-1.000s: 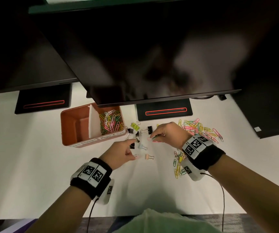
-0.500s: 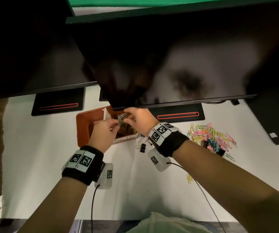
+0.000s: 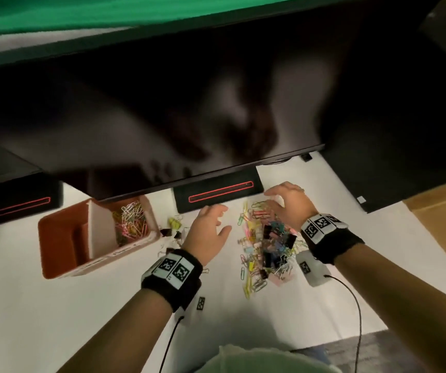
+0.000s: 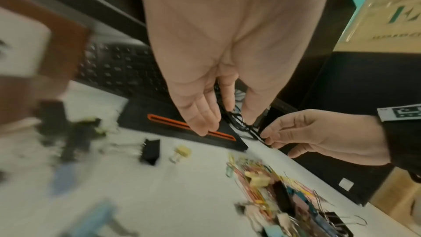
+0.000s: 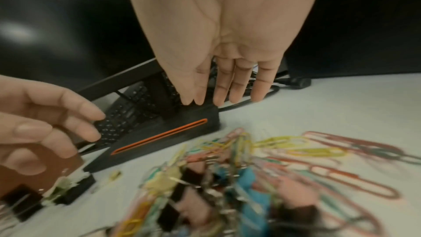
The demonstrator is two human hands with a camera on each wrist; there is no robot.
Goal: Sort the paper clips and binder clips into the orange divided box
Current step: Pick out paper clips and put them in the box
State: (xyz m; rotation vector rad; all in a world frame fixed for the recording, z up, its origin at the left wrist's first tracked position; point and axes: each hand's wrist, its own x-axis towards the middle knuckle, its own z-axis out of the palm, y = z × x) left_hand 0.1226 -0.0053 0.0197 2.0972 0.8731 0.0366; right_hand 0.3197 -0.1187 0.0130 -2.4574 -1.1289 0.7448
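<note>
The orange divided box [image 3: 63,238] stands at the left, with a white divider [image 3: 100,230] and coloured paper clips [image 3: 130,222] in its right compartment. A mixed pile of paper clips and binder clips [image 3: 267,243] lies to its right. My left hand [image 3: 220,219] hovers just left of the pile, fingers spread and holding nothing. Over the pile's far edge, my right hand [image 3: 273,200] is also empty; the right wrist view shows its fingers [image 5: 225,95] straight. A few binder clips [image 3: 174,227] lie beside the box, among them a black one [image 4: 150,150] and a yellow one [image 4: 182,152].
Dark monitors overhang the back of the white table. A black stand base with a red stripe [image 3: 216,195] sits just behind the pile, another [image 3: 14,205] at far left. A keyboard [image 4: 118,68] and cables lie behind. A cardboard box [image 3: 442,211] is at the right.
Half a second ago both hands were over the box's right compartment with paper clips between the fingers. Now both have swung right to the pile and are empty.
</note>
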